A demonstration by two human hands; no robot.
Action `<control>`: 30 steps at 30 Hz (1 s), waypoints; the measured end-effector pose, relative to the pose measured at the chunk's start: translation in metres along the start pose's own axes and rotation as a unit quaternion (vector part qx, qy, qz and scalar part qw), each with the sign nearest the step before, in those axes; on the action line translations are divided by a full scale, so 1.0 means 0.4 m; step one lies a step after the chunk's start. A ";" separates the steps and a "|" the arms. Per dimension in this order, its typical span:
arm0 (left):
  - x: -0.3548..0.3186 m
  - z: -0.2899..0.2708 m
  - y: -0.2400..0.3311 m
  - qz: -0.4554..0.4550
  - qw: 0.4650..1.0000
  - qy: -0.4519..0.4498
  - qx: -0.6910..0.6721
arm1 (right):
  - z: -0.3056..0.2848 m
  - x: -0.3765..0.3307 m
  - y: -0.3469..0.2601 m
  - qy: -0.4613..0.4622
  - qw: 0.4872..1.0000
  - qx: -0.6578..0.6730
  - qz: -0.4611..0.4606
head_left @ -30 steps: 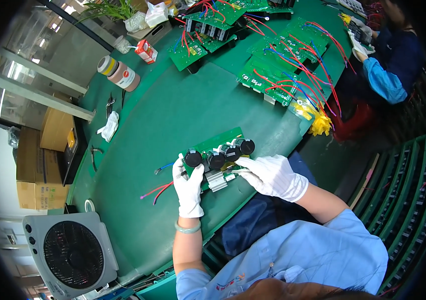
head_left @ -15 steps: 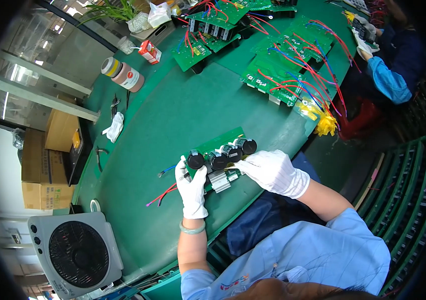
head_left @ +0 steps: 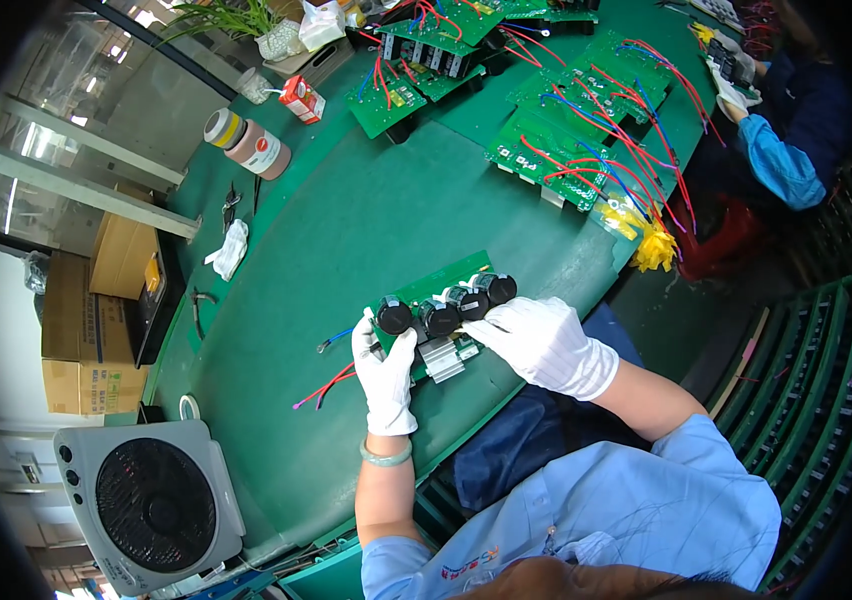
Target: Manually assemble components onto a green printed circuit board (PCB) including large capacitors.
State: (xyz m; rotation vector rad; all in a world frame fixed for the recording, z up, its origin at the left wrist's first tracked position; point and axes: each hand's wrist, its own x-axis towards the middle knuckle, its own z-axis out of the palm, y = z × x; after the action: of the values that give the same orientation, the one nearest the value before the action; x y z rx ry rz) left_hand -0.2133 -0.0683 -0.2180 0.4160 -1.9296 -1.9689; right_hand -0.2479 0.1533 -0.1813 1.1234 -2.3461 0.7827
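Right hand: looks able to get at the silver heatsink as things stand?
Probably yes: the silver heatsink lies close to the right hand, on the near side of the black capacitors, which seem to leave the way free. The left hand holds the green circuit board at its left end.

Green circuit board (head_left: 449, 277) with four black cylinders (head_left: 439, 318) and ribbed silver block (head_left: 445, 361), slantwise over the table (head_left: 296, 260)
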 end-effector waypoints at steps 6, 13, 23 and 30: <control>0.001 -0.009 -0.006 0.018 0.999 -0.006 0.031 | -0.019 0.002 -0.008 -0.016 1.000 -0.022 -0.003; -0.001 0.002 0.000 0.011 1.000 -0.004 0.018 | -0.036 -0.008 0.019 0.006 0.999 -0.008 -0.041; 0.003 0.010 0.013 -0.032 0.999 0.012 0.002 | -0.127 -0.100 0.075 0.029 0.997 -0.035 0.059; 0.023 -0.002 -0.004 -0.052 0.998 0.016 0.027 | -0.143 -0.188 0.114 0.096 0.976 -0.068 0.182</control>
State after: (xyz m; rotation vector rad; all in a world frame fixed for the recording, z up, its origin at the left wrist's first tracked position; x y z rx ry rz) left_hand -0.2211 -0.0731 -0.2192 0.5698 -1.9809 -1.9641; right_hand -0.2330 0.2562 -0.1960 0.5391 -2.4248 0.7964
